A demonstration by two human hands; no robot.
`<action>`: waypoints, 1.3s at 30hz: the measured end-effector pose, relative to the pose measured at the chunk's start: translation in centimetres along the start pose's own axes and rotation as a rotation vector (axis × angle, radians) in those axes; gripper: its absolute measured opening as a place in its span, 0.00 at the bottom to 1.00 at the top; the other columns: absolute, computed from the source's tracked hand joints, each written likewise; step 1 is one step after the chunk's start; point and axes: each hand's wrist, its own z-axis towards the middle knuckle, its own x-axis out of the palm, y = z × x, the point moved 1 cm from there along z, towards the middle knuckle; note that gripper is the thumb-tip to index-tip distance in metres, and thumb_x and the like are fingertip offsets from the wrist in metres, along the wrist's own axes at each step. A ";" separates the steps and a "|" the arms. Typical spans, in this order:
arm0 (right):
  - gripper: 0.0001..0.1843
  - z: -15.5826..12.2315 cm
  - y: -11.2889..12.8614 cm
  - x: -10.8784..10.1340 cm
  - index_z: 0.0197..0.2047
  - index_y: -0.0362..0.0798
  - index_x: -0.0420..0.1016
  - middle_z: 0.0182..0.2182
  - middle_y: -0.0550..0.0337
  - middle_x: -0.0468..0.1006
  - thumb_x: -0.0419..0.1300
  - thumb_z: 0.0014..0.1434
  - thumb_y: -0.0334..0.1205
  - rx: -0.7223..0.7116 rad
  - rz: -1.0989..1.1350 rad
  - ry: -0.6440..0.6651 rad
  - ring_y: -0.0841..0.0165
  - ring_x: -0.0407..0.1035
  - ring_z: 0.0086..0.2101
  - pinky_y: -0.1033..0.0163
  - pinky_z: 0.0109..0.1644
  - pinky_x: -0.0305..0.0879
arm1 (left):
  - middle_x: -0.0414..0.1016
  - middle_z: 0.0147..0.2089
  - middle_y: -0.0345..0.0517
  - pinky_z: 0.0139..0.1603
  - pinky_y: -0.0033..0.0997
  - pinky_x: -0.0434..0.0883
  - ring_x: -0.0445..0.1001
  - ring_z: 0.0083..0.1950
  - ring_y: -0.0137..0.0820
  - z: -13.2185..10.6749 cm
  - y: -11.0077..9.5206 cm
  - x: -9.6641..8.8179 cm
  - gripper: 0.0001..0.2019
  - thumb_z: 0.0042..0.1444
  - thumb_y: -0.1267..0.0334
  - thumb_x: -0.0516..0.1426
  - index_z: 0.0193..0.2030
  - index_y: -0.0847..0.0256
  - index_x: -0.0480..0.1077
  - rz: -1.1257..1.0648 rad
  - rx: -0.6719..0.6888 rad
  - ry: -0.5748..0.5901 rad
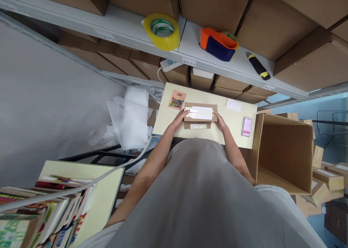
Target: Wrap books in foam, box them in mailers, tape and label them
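Note:
A small flat cardboard parcel [201, 108] with a white label under shiny tape lies on a pale yellow tabletop [233, 123]. My left hand [181, 118] presses against the parcel's left end, fingers curled on its edge. At the right end, my right hand [219, 121] grips the parcel in the same way. Both hands hold it from opposite sides. A colourful card [177, 100] lies just left of the parcel.
A white slip [233, 104] and a pink item [247, 126] lie on the table to the right. The shelf [190, 41] above carries a yellow tape roll [162, 30], an orange-blue tape dispenser [217, 44] and a utility knife [258, 66]. An open carton [282, 154] stands right; books [40, 211] lower left; white wrap [130, 117] left.

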 end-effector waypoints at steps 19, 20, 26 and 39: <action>0.45 -4.2 -1.6 0.1 0.60 0.52 0.83 0.62 0.44 0.87 0.69 0.55 0.79 -0.080 -0.093 -0.108 0.48 0.82 0.62 0.43 0.69 0.79 | 0.80 0.70 0.70 0.77 0.60 0.72 0.78 0.75 0.60 -1.0 0.7 -0.6 0.49 0.47 0.38 0.80 0.70 0.59 0.72 0.165 -0.017 -0.175; 0.47 -3.9 -1.3 0.1 0.59 0.51 0.84 0.60 0.43 0.88 0.70 0.51 0.81 -0.103 -0.149 -0.176 0.47 0.82 0.61 0.42 0.68 0.80 | 0.77 0.73 0.71 0.77 0.60 0.72 0.77 0.76 0.59 -0.9 0.4 -0.6 0.51 0.48 0.39 0.80 0.73 0.59 0.69 0.208 0.041 -0.187; 0.49 -3.4 0.5 0.5 0.59 0.51 0.83 0.56 0.37 0.87 0.72 0.45 0.78 -0.241 -0.338 -0.326 0.35 0.83 0.57 0.30 0.63 0.80 | 0.75 0.76 0.64 0.76 0.60 0.74 0.76 0.76 0.60 -1.0 -0.6 0.0 0.41 0.58 0.46 0.70 0.77 0.54 0.68 0.488 0.306 -0.238; 0.39 -3.6 28.3 6.2 0.81 0.39 0.63 0.78 0.31 0.68 0.54 0.76 0.52 -1.048 -1.012 -0.418 0.42 0.61 0.78 0.33 0.85 0.54 | 0.75 0.76 0.61 0.86 0.61 0.62 0.70 0.80 0.56 -2.7 -22.1 13.1 0.29 0.68 0.57 0.61 0.76 0.54 0.71 0.444 1.085 -0.259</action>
